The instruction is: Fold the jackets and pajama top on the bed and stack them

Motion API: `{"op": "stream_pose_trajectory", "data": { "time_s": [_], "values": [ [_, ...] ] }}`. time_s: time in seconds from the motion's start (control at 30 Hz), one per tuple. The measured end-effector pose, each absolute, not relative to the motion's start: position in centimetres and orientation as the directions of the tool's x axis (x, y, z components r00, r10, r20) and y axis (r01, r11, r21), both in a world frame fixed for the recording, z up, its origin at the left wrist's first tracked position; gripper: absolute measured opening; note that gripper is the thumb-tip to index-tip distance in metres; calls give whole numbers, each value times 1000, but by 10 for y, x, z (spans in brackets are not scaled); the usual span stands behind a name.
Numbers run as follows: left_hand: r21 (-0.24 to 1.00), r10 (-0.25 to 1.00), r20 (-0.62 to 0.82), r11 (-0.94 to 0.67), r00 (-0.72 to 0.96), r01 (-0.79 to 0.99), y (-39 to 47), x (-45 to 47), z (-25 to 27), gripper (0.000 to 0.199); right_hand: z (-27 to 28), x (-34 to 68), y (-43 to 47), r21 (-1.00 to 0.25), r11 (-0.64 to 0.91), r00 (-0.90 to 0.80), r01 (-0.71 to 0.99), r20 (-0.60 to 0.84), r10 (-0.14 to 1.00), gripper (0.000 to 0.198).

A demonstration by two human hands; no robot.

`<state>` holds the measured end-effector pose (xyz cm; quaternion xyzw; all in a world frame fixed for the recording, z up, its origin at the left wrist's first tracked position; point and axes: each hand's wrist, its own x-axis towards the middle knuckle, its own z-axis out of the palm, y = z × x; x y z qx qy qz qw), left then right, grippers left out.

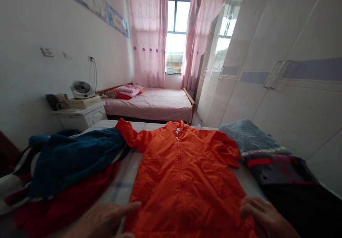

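Resting the left hand (109, 215) at the left edge of the orange jacket (165, 170), with index finger straight and spread from the digit below; curling the right hand (263, 213) over the jacket's opposite edge, cannot tell whether pinching cloth. Showing the jacket front up on the bed sheet (125, 175), zipped nearly to the collar. Likely to skew the front if lifting one side ahead of the other. Could drag the blue garment (77, 156), left of the jacket, if snagged by the adjoining sleeve. Might disturb the dark garment (291, 175), right of the jacket, by brushing with the right forearm. Seeing the white wardrobe (256, 49), right of the jacket, with doors shut, hiding any contents. Seeing also the bedside cabinet (95, 116), beyond the jacket to the left, topped by a box (80, 102) and fan (81, 89); no telling the contents of cabinet or box.
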<state>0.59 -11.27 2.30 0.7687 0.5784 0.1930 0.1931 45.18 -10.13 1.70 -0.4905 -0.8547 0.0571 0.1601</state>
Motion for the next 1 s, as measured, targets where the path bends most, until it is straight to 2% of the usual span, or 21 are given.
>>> {"op": "stream_pose_trajectory", "data": {
  "time_s": [0.1,0.17,0.23,0.3,0.37,0.53,0.7,0.83,0.93,1.0],
  "values": [
    [532,986,36,-156,162,832,-74,-2,40,43,44,415,-83,-290,552,-464,782,321,826,19],
    [511,988,136,-135,75,849,-40,-4,46,45,55,380,-69,-310,594,-490,743,353,797,21],
    [438,967,256,-121,6,891,-4,-5,48,44,56,343,-53,-332,631,-524,701,361,771,27],
    [377,931,360,-95,-52,921,28,-7,52,45,44,313,-38,-336,649,-542,682,363,758,33],
    [370,906,410,-59,-106,927,57,-13,58,46,21,294,-25,-323,639,-537,698,353,766,35],
    [476,872,374,113,-317,872,112,-46,73,40,-29,285,-10,-313,621,-520,718,352,779,32],
    [640,826,271,229,-495,733,134,-65,66,34,-31,287,-10,-333,632,-500,700,404,766,33],
    [752,832,267,135,-486,645,134,-55,76,28,-30,287,-9,-356,624,-487,695,406,774,32],
    [796,817,390,-67,-424,602,121,-36,105,31,-30,287,-8,-372,616,-486,695,389,783,32],
    [781,795,492,-224,-355,582,100,-19,126,33,-30,287,-8,-381,606,-480,698,378,792,30]
  ]
}}
